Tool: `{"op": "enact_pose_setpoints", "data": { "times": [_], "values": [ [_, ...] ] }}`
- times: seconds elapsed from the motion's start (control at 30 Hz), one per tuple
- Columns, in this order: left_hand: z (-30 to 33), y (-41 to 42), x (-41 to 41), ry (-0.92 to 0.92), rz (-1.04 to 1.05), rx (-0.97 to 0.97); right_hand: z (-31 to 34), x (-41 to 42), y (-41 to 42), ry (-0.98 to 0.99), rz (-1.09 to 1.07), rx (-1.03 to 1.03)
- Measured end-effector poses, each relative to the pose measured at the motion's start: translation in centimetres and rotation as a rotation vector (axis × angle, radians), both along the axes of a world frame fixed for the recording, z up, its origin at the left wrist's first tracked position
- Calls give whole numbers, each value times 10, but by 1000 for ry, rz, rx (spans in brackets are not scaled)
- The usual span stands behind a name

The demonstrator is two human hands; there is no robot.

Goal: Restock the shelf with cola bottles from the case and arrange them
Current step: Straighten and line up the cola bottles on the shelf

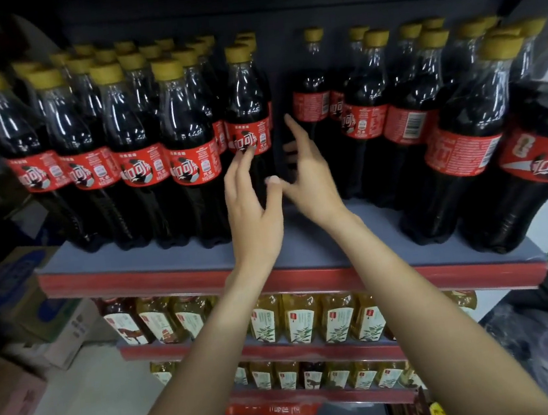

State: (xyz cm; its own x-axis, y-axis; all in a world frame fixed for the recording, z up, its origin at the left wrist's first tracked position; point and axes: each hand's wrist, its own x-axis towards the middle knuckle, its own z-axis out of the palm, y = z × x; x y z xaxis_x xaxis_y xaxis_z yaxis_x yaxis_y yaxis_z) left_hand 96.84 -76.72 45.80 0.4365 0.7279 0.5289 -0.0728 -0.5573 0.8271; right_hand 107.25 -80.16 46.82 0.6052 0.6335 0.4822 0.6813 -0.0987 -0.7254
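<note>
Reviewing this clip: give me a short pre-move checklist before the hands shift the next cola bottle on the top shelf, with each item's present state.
1. Left hand free: ok, fingers straight, fingertips touching the middle bottle.
2. Right hand free: ok, open, reaching into the gap.
3. Gap between bottle groups open: ok, bare back panel shows.
4. Bottles upright: not ok, right-end bottles look tilted.
5. Labels facing front: not ok, the bottle right of the gap shows its back print.
6. Case within reach: cannot tell.

A shop aisle: tiered shelf point(291, 250) with red price rails, rows of identical cola bottles point(188, 142) up top, yellow tea bottles point(300, 321) facing out below, and cardboard boxes point(32, 299) stacked on the floor alongside.
</note>
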Motion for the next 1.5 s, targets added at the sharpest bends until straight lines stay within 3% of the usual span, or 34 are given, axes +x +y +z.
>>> {"op": "enact_pose_setpoints", "data": {
  "times": [0.07, 0.17, 0.33, 0.5, 0.57, 0.67, 0.83, 0.97, 1.13, 1.5],
  "values": [
    [2, -6, 6, -152, 1, 130, -4, 1, -21, -31, -134, 164],
    [9, -10, 34, -135, -146, 98, -15, 0, -49, -109, -338, 281],
    [26, -4, 94, 162, -498, -256, -29, 10, -65, -58, -382, 30],
    [24, 2, 116, 257, -615, -292, -25, 20, -65, 105, -297, -69],
    [20, 3, 115, 235, -555, -263, -19, 24, -65, 70, -336, -90],
    [15, 2, 97, 231, -398, -71, -9, 31, -67, 19, -337, -79],
    [6, 2, 54, 155, -265, 157, -7, 28, -71, 22, -195, -26],
    [1, 4, 13, 96, -56, 217, -3, 21, -67, -11, 45, -82],
    [-11, 7, -12, 73, 110, 317, -3, 4, -44, -13, 189, -67],
    [-11, 19, -36, 35, 255, 460, -6, -24, -17, -66, 130, -25]
  ]
}}
